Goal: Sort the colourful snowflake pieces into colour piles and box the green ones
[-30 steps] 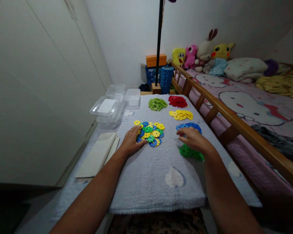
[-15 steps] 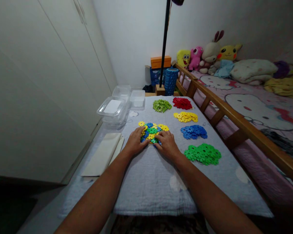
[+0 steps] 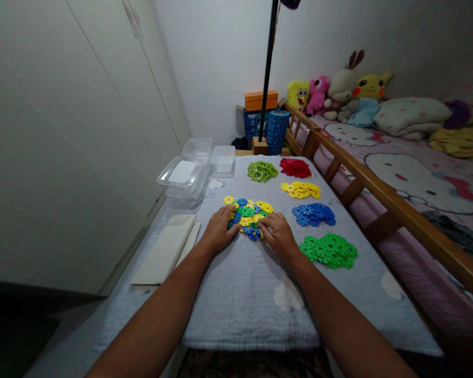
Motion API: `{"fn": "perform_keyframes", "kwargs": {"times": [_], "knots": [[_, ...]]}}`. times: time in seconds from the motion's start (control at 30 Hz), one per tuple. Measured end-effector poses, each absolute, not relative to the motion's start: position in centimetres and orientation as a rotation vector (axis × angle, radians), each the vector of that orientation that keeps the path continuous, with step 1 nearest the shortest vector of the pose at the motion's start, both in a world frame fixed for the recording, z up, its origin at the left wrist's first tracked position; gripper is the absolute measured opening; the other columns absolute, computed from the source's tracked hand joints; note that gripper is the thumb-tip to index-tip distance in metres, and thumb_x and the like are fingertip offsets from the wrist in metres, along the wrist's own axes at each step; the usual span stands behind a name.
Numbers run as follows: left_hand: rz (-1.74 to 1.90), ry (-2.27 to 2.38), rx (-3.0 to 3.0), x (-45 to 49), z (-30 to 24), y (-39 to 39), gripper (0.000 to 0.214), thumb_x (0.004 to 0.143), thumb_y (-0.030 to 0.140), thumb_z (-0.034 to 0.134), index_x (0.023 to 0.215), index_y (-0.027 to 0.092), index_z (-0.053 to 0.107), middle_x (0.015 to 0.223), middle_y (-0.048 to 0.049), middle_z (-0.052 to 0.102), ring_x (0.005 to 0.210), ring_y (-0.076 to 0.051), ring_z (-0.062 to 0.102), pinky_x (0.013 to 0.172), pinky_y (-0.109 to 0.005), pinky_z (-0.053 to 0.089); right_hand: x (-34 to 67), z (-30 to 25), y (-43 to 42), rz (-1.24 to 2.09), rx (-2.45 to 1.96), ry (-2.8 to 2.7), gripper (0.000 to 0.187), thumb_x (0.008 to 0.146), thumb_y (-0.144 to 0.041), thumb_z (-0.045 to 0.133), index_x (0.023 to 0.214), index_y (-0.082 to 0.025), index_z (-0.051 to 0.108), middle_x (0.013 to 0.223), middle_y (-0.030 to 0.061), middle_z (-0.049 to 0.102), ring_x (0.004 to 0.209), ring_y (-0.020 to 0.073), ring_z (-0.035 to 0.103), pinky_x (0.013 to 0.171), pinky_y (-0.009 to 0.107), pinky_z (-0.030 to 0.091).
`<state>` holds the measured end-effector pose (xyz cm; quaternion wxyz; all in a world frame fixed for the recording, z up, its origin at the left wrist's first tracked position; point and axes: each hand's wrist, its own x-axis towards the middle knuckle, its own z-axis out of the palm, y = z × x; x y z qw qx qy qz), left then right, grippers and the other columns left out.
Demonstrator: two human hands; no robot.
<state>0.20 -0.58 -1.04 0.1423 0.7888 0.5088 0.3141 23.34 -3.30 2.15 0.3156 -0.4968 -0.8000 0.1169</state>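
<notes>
Heap of mixed flower-shaped plastic discs, yellow, blue and green together, lay on the grey-blue tablecloth, between the two hands. The left hand rested at the left edge of this heap, with its fingers straight and close together and the thumb held apart from them. The right hand was at the right edge, its fingers bent and the tips brought near to the thumb. Whether they pinched one disc, I cannot tell, because the tips appeared too small.

One second before, this right hand was above the blue pile and the green pile; half a second later it was already over the near discs of the heap. At this moment it stood slightly more to the right, so that blue discs at the near edge came into sight. In my judgement, this meant that the handling was again at the mixed heap, which was not used up. The yellow pile lay farther along the same side, just beyond the blue one.
</notes>
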Motion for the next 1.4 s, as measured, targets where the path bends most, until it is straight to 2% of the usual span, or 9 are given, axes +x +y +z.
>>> {"fn": "perform_keyframes", "kwargs": {"times": [0.13,0.3,0.4,0.53,0.7,0.87,1.1,1.27,1.4], "knots": [[0.917,1.484,2.286,0.3,-0.9,-0.7,0.054,0.090,0.038,0.060,0.140,0.019,0.050,0.142,-0.0158,0.056,0.134,-0.030,0.052,0.116,-0.051,0.040,23.9,2.0,-3.2,0.412,-1.349,-1.955,0.019,0.092,-0.020,0.055,0.097,-0.020,0.073,0.095,0.0077,0.073,0.092,0.0223,0.061,0.089,0.035,0.045],[0.837,1.542,2.368,0.9,-0.5,-1.2,0.077,0.077,0.053,0.076,0.141,0.019,0.049,0.143,-0.0174,0.054,0.134,-0.036,0.050,0.115,-0.055,0.039,23.9,1.7,-3.2,0.494,-1.377,-1.854,0.022,0.090,-0.020,0.054,0.102,-0.019,0.073,0.098,0.0087,0.074,0.092,0.0222,0.062,0.089,0.035,0.047],[0.756,1.596,2.416,1.4,-0.2,-1.6,0.084,0.072,0.056,0.078,0.143,0.021,0.048,0.145,-0.0171,0.051,0.134,-0.038,0.049,0.114,-0.055,0.039,23.7,1.7,-3.1,0.484,-1.357,-1.851,0.023,0.089,-0.020,0.054,0.099,-0.019,0.074,0.098,0.0090,0.074,0.094,0.0226,0.063,0.090,0.036,0.048],[0.664,1.655,2.434,1.7,0.0,-1.8,0.081,0.076,0.057,0.074,0.144,0.021,0.048,0.147,-0.0172,0.050,0.136,-0.038,0.048,0.114,-0.054,0.039,25.1,2.8,-2.7,0.497,-1.336,-1.869,0.021,0.087,-0.019,0.056,0.095,-0.020,0.075,0.097,0.0089,0.075,0.095,0.0226,0.064,0.090,0.036,0.047],[0.641,1.648,2.462,1.4,-0.4,-1.6,0.073,0.084,0.055,0.066,0.144,0.017,0.048,0.148,-0.0195,0.049,0.137,-0.037,0.047,0.115,-0.053,0.039,30.8,5.3,-3.0,0.729,-1.492,-1.911,0.023,0.083,-0.027,0.058,0.099,-0.019,0.073,0.078,0.0027,0.071,0.070,0.0186,0.062,0.072,0.031,0.047],[0.663,1.648,2.460,1.3,-0.8,-1.3,0.069,0.085,0.054,0.065,0.142,0.019,0.050,0.146,-0.0186,0.051,0.136,-0.036,0.049,0.114,-0.053,0.040,37.9,6.9,-4.6,0.754,-1.648,-1.863,0.022,0.079,-0.037,0.060,0.082,-0.020,0.073,0.079,0.0027,0.072,0.075,0.0190,0.064,0.072,0.030,0.047],[0.674,1.603,2.451,1.0,-0.9,-1.1,0.069,0.085,0.053,0.066,0.142,0.017,0.050,0.147,-0.0197,0.051,0.136,-0.037,0.048,0.114,-0.055,0.040,43.0,6.8,-6.5,0.919,-1.804,-1.763,0.032,0.073,-0.046,0.062,0.083,-0.018,0.073,0.072,0.0026,0.067,0.066,0.0173,0.059,0.059,0.027,0.044],[0.680,1.604,2.435,0.9,-0.8,-1.2,0.069,0.085,0.053,0.067,0.142,0.017,0.050,0.146,-0.0198,0.051,0.136,-0.037,0.049,0.113,-0.055,0.041,42.7,6.4,-6.8,0.906,-1.820,-1.794,0.020,0.071,-0.038,0.062,0.071,-0.019,0.068,0.066,0.0009,0.063,0.062,0.0157,0.057,0.059,0.027,0.042],[0.709,1.573,2.420,0.8,-0.7,-1.2,0.070,0.084,0.052,0.068,0.141,0.015,0.050,0.145,-0.0198,0.052,0.136,-0.036,0.050,0.114,-0.053,0.041,42.0,6.6,-6.6,0.754,-1.930,-1.869,0.010,0.071,-0.026,0.060,0.066,-0.019,0.065,0.065,0.0011,0.064,0.063,0.0165,0.058,0.059,0.027,0.041]]}}
